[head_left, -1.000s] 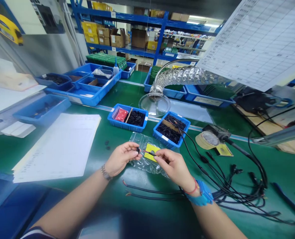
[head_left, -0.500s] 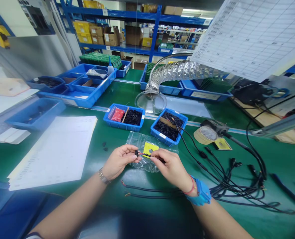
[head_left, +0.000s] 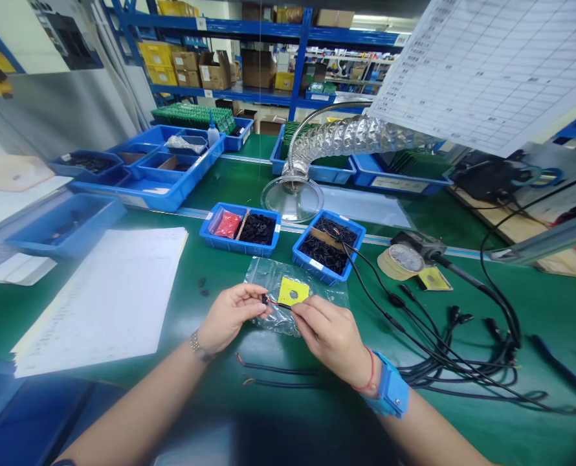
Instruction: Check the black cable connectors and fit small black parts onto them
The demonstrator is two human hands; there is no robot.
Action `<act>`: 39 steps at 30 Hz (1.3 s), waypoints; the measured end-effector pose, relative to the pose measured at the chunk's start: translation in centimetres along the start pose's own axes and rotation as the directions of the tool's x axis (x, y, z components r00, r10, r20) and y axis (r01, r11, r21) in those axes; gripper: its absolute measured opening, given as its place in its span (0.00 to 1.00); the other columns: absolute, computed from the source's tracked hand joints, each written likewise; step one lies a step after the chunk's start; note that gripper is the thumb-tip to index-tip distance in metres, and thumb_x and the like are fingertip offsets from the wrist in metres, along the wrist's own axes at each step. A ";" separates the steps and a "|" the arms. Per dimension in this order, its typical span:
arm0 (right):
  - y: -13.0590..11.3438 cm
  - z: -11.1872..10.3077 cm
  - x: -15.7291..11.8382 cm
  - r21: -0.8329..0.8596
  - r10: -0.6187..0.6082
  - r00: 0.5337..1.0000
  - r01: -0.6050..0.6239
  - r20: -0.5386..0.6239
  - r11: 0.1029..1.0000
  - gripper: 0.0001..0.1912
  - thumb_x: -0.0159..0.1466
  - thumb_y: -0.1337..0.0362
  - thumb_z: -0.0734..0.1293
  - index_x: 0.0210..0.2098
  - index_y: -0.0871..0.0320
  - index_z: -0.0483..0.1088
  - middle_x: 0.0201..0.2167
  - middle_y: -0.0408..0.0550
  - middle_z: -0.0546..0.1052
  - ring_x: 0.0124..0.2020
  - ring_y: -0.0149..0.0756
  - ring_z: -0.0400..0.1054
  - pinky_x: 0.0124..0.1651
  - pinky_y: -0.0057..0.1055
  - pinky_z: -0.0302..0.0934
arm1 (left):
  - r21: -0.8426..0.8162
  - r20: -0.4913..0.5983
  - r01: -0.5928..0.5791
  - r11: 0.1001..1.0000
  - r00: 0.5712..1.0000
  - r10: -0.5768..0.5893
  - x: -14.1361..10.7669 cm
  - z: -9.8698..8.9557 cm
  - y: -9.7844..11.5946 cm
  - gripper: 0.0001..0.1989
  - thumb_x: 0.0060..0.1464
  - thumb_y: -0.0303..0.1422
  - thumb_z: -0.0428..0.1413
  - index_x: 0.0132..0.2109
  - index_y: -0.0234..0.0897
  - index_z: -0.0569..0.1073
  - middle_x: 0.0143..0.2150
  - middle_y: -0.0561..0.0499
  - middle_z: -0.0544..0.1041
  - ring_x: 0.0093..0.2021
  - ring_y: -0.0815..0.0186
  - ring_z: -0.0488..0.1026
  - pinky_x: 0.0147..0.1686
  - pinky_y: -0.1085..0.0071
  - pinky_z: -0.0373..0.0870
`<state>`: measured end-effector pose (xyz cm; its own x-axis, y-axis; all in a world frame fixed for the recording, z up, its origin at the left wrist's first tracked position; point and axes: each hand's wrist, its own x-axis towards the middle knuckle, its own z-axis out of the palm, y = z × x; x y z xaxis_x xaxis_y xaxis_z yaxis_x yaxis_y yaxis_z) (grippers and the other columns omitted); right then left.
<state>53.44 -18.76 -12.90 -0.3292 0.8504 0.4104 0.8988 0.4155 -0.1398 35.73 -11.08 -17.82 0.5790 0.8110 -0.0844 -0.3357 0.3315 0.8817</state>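
My left hand [head_left: 232,317] pinches a small black connector [head_left: 265,299] between thumb and fingers. My right hand [head_left: 331,336] holds a thin black-and-red wire [head_left: 281,305], and its tip reaches the connector. Both hands are over a clear plastic bag [head_left: 281,323] lying on the green bench mat [head_left: 181,382]. A yellow square card with a round hole [head_left: 293,291] lies in the bag, just above the wire. Two loose black cables with bared ends [head_left: 278,371] lie below my hands. The fingers hide part of the connector.
Two blue trays [head_left: 239,251] [head_left: 317,264] of small black parts stand just ahead. A bundle of black cables [head_left: 453,372] lies to the right, near a tape roll [head_left: 404,260]. Paper sheets [head_left: 98,304] lie left; a silver fume duct [head_left: 360,137] rises behind.
My hands have drawn closer, bringing the wire tip to the connector. The whole view has drifted slightly, with the bench shifting left in the picture.
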 end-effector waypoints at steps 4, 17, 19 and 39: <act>0.0 -0.1 -0.1 0.087 -0.024 0.999 0.021 0.038 0.996 0.08 0.61 0.68 0.57 0.36 0.58 0.67 0.28 0.48 0.70 0.28 0.31 0.63 0.31 0.27 0.57 | 0.000 -0.011 -0.008 1.000 1.000 0.008 0.0 -0.2 0.0 0.11 0.42 0.28 0.59 0.38 0.35 0.72 0.29 0.50 0.75 0.30 0.69 0.72 0.33 0.73 0.68; 0.8 -1.2 0.2 0.080 -0.195 0.969 0.185 0.149 0.980 0.10 0.62 0.69 0.56 0.35 0.58 0.68 0.25 0.46 0.68 0.27 0.30 0.59 0.28 0.27 0.51 | 0.331 0.128 -0.005 0.944 0.991 -0.039 -0.1 -1.0 0.8 0.12 0.43 0.29 0.59 0.39 0.34 0.74 0.36 0.48 0.76 0.31 0.68 0.72 0.36 0.71 0.70; 0.8 -1.2 0.2 0.079 -0.225 0.965 0.216 0.134 0.973 0.10 0.62 0.70 0.56 0.35 0.58 0.68 0.25 0.46 0.68 0.27 0.30 0.58 0.28 0.27 0.50 | 0.337 0.125 0.003 0.942 0.991 -0.047 -0.1 -0.8 0.8 0.12 0.42 0.29 0.58 0.39 0.33 0.74 0.36 0.48 0.76 0.31 0.67 0.73 0.36 0.71 0.70; 1.0 -0.9 0.0 0.105 -0.098 0.994 0.103 -0.045 0.989 0.06 0.60 0.69 0.60 0.35 0.59 0.68 0.28 0.47 0.71 0.30 0.31 0.62 0.32 0.27 0.56 | 0.273 0.192 0.037 0.961 0.977 -0.092 -0.3 -0.8 0.7 0.11 0.43 0.28 0.58 0.38 0.32 0.73 0.33 0.47 0.77 0.33 0.65 0.74 0.36 0.70 0.70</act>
<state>54.64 -18.65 -12.27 -0.4027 0.7899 0.4624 0.8248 0.5323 -0.1910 34.71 -10.75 -17.50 0.7390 0.6695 -0.0750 -0.0982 0.2172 0.9712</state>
